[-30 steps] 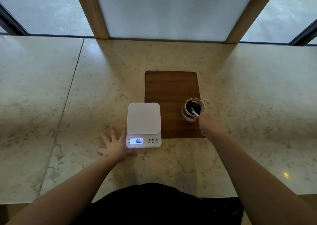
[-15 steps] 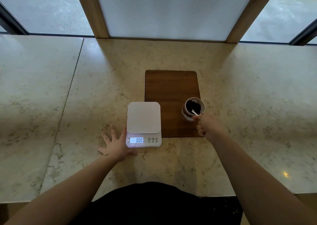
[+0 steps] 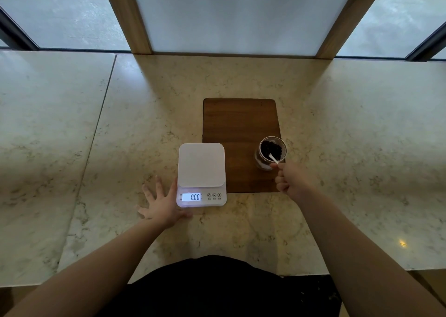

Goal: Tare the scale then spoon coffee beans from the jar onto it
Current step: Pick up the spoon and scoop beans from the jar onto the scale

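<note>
A white digital scale (image 3: 201,164) sits on the marble counter, its lit display reading 0.00 and its platform bare. My left hand (image 3: 161,204) lies flat with fingers spread on the counter, touching the scale's left front corner. To the right, a clear glass jar (image 3: 272,150) of dark coffee beans stands on a wooden board (image 3: 239,123). A white spoon (image 3: 273,158) rests with its bowl among the beans. My right hand (image 3: 293,180) is closed on the spoon's handle just in front of the jar.
The marble counter (image 3: 96,147) runs wide to both sides, with a seam on the left. Wooden window posts (image 3: 125,14) and frosted glass stand behind it. The counter's front edge is close to my body.
My right hand drew slightly back toward me along the spoon's handle and now sits a little lower. The left hand, scale and jar have not moved.
</note>
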